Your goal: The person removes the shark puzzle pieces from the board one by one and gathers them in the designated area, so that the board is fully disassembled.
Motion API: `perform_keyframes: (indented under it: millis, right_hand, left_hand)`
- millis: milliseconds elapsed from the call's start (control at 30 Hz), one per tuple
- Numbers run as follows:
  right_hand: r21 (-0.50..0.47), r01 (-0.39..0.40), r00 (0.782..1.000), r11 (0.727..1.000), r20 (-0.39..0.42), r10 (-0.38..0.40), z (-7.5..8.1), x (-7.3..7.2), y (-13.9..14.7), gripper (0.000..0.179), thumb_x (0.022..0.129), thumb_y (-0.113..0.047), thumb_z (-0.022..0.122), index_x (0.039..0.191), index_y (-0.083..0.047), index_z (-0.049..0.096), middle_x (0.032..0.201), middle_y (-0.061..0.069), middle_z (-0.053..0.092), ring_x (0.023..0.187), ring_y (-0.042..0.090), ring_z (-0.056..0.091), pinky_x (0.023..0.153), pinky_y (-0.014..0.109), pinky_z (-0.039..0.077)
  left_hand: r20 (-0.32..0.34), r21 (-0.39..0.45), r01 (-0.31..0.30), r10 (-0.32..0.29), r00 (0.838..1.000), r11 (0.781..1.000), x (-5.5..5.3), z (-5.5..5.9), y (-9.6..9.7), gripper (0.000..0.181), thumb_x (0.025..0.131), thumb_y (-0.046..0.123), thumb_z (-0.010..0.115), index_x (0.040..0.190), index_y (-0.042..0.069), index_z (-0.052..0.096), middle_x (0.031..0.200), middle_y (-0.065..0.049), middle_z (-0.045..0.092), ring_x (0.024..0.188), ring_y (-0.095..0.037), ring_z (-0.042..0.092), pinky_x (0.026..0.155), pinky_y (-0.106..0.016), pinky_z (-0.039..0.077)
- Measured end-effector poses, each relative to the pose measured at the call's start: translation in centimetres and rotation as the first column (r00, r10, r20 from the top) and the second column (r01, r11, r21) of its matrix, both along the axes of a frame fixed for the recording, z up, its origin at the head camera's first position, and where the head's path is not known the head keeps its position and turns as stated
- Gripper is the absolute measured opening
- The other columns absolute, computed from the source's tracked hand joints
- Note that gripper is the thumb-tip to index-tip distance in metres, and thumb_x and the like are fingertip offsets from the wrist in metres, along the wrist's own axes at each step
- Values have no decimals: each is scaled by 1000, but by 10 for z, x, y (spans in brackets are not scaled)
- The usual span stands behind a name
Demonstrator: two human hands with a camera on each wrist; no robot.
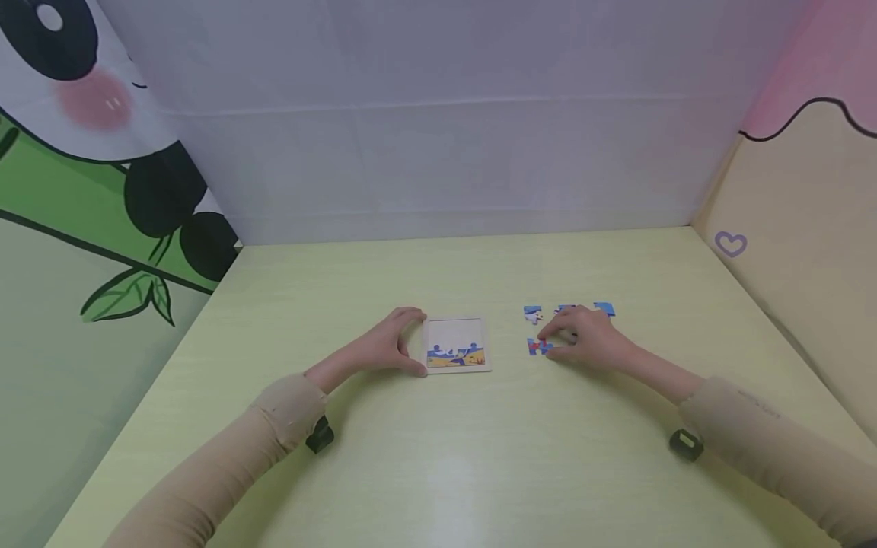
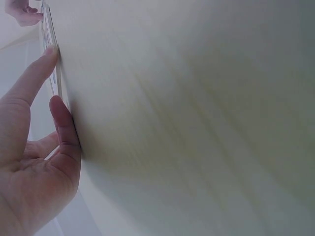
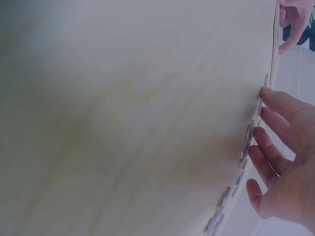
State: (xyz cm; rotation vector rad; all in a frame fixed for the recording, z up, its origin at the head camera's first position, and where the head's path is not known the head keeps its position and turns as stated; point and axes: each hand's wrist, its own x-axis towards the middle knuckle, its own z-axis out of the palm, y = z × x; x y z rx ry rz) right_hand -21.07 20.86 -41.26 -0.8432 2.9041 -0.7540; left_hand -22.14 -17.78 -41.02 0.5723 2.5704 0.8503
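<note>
A small square puzzle tray with a pale frame lies flat on the table, its lower part filled with pieces in yellow and blue. At its left side, my left hand holds the tray, with the thumb at the near corner and a finger at the far one. To the right of the tray, my right hand pinches a red and blue puzzle piece at the table surface between thumb and forefinger. In the right wrist view, the other fingers spread above more pieces, seen edge-on.
Beyond the right hand lie a blue and white piece, a partly covered piece and a blue piece. The pale table meets a white back wall, with printed side panels at left and right.
</note>
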Motion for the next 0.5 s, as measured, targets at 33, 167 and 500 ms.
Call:
perform_keyframes:
  millis: [33,167,500]
  right_hand:
    - [-3,0,1000,1000,-1,0,0,0,0,24,78,-25,83,101,-23,78,103,-3,73,92,15,57,71,29,32]
    - [-11,1,1000,1000,-12,-1,1,1,0,24,78,-24,84,101,-22,78,103,-2,73,90,15,56,72,30,31]
    - [-22,1,1000,1000,6,-1,5,1,-1,28,77,-22,84,104,-20,77,106,-2,73,90,18,58,77,32,35]
  left_hand:
    - [0,0,0,0,1000,1000,0,0,0,99,73,29,89,152,10,32,161,-9,23,69,-11,57,66,-22,50]
    - [1,3,-1,1,1000,1000,1,1,1,99,73,29,89,152,10,33,161,-9,23,70,-11,57,67,-22,50]
    - [6,9,-3,3,1000,1000,4,5,0,98,73,29,89,151,9,33,160,-9,24,68,-11,57,66,-22,49]
